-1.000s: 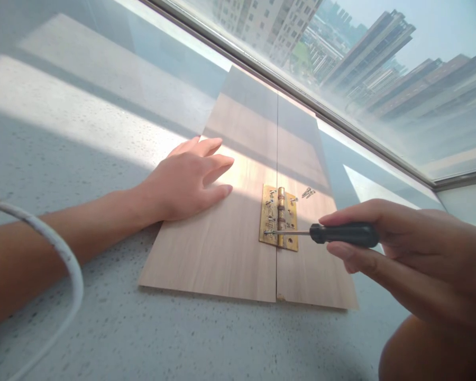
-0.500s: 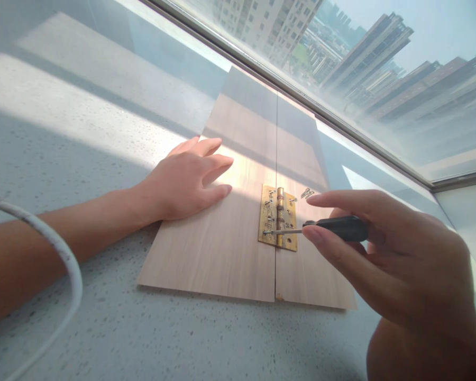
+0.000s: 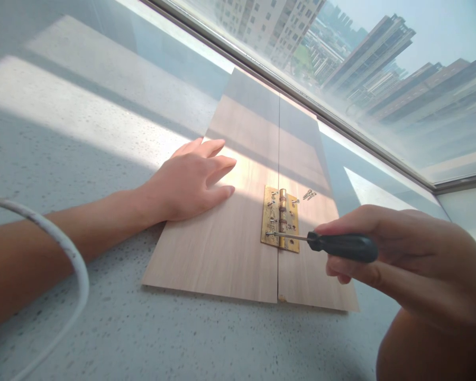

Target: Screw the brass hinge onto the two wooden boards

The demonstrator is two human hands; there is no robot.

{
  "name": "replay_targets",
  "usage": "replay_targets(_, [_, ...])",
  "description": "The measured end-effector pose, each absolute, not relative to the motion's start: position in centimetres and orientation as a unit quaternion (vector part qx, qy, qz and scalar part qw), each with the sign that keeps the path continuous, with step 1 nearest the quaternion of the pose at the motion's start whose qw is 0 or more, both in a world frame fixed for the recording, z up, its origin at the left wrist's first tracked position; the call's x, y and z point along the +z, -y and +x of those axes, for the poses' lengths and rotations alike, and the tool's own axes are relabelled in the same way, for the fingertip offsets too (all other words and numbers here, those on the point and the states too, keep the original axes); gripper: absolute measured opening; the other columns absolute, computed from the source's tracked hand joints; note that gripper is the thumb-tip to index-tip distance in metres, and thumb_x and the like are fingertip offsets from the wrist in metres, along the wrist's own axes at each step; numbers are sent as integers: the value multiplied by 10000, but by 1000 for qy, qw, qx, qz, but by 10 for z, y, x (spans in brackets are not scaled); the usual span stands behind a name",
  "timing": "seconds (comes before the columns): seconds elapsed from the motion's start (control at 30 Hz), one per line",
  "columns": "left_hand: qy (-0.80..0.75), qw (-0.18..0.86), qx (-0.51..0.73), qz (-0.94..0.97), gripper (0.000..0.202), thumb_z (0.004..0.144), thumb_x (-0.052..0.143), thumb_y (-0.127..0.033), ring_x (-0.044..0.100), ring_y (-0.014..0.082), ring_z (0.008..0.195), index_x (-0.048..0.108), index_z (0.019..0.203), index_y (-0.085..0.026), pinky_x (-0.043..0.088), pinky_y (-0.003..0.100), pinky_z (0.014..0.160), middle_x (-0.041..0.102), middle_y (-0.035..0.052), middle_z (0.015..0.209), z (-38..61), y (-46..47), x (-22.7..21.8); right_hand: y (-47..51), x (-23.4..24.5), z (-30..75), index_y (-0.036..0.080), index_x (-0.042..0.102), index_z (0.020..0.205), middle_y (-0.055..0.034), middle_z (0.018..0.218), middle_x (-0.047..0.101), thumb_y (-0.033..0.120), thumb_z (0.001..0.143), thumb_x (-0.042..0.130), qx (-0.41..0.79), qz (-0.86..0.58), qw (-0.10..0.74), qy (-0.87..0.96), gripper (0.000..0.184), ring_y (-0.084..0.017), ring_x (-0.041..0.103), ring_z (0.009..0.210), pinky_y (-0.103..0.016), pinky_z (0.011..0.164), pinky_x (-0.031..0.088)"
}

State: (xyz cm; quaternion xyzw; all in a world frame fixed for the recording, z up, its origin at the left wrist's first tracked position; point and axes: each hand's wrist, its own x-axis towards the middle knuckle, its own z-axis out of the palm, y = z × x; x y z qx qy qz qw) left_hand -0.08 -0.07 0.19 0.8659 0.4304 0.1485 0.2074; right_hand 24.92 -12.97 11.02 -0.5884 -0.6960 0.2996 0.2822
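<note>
The left hand (image 3: 192, 180) lies palm down with its fingers spread on the wider left board (image 3: 222, 254), near its outer edge. The right hand (image 3: 432, 259) is closed around the black handle of a screwdriver (image 3: 345, 247), the thumb and fingers clamped on it. The screwdriver's thin shaft points left across a brass hinge (image 3: 283, 217), its tip at the nearest screw (image 3: 269, 233) in the left leaf. The hinge lies open over the seam between the left board and the narrower right board (image 3: 317, 264), toward their near end, one leaf on each. More screws stick up from the left leaf, and one stands in the right leaf. A few loose screws (image 3: 310, 194) lie together on the right board, just beside the hinge. Both boards rest flat on a speckled counter (image 3: 182, 338) beside a window (image 3: 381, 100). A white cable (image 3: 81, 270) curves across the left forearm.
</note>
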Motion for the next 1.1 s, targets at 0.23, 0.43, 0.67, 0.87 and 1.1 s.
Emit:
replay_targets(0.23, [-424,203,152,869,513,957,453,-529,325,441,1545,650,1315,-219,259,599,1281,359,154,1674,-1,0,1,120,107,242,243,633,642,28,551,560,356,800,828,173,-651,268,689,275,-121,459,508,-279,450,314])
replay_targets(0.43, [-423,204,153,869,486,959,465,-518,336,431,1542,653,1303,-231,253,601,1286,375,134,1668,-1,0,3,123,108,237,227,514,569,23,519,367,426,886,742,106,-680,228,689,438,-114,329,484,-290,418,220])
replay_targets(0.67, [-417,191,169,872,540,961,442,-532,354,429,1535,651,1341,-212,270,603,1277,388,169,1658,-2,0,-1,128,107,231,253,709,810,41,550,533,418,914,695,22,-694,179,697,195,-128,486,476,-290,484,388])
replay_targets(0.87, [-422,199,150,872,539,956,445,-532,335,434,1547,650,1333,-206,255,595,1284,367,175,1669,-1,0,2,127,112,234,261,703,809,6,747,712,375,923,703,128,-641,205,728,162,-151,614,593,-284,498,449])
replay_targets(1.1, [-425,205,150,869,534,959,454,-529,308,452,1554,642,1352,-221,268,609,1272,349,157,1685,-2,0,2,130,120,253,293,764,967,4,827,735,342,924,708,186,-630,194,729,86,-153,658,679,-281,589,498])
